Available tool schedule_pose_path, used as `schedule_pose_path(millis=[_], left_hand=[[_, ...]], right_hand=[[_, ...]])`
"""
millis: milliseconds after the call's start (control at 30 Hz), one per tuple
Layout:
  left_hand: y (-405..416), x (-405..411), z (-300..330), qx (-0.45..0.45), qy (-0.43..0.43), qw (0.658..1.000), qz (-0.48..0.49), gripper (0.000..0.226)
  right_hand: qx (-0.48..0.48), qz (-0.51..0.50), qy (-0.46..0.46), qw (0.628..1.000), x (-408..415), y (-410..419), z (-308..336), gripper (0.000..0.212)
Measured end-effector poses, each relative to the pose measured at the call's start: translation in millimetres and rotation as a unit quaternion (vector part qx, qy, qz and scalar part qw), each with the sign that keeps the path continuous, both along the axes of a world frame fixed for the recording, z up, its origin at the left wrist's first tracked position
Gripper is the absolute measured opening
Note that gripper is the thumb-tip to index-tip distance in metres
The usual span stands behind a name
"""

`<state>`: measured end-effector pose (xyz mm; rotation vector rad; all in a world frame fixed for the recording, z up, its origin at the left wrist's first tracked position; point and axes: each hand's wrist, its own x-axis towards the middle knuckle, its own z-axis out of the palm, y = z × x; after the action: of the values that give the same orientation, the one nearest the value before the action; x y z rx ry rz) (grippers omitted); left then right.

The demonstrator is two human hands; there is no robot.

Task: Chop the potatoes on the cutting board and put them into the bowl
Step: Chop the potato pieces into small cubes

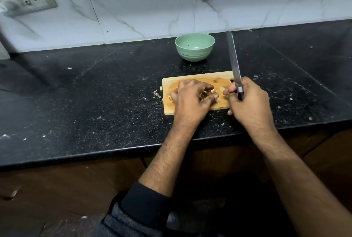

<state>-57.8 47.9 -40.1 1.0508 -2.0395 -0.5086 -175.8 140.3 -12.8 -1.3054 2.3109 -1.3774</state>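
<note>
— Where are the potatoes (206, 94) right now?

— On the cutting board (198, 81), in a small heap under the left hand (190, 99). That hand's fingers (202, 86) are curled over the pieces like a claw, with the thumb closing in from the near side, so it looks to be gathering or pinching them together.

— And the right hand (247, 99)?

— It grips the knife (234, 65) by the handle, fingers wrapped round it. The blade points away from the person, up and toward the wall, lifted clear of the board rather than lying across the potatoes.

— So what does the next move turn on?

— The bowl (194, 47). It stands on the table (95, 93) straight behind the board, apart from it, toward the wall. The left hand is the nearer one to the pieces and already covers them, so I judge that any carry goes forward, away from the body, from the board's middle to the bowl. The board's long side runs left to right, so the trip crosses its short width.

— Anything you can't make out?

— Plenty. The left hand hides most of the heap, so I can't tell how many pieces there are or how finely they're cut. A pale piece (222, 89) shows between the two hands, and scraps lie off the board's left edge. The bowl seems to hold no potato, only a dark speck, though its near inner wall is hidden. The knife's handle is covered by the right hand.
</note>
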Motion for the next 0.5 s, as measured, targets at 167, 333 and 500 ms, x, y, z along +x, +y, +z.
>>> schedule_pose_path(millis=[167,333,500], left_hand=[[0,-8,-2,-0.060,-0.110,0.992,-0.008,0.033],[-1,-13,-2,-0.057,-0.130,0.989,0.031,0.018],[-2,-12,-2,-0.049,-0.113,0.990,0.074,0.014]], right_hand=[[0.035,0.011,-0.012,0.999,-11,12,-10,0.013],[0.026,0.014,-0.027,0.999,-15,12,-19,0.016],[0.007,0.022,-0.061,0.998,-20,13,-22,0.015]])
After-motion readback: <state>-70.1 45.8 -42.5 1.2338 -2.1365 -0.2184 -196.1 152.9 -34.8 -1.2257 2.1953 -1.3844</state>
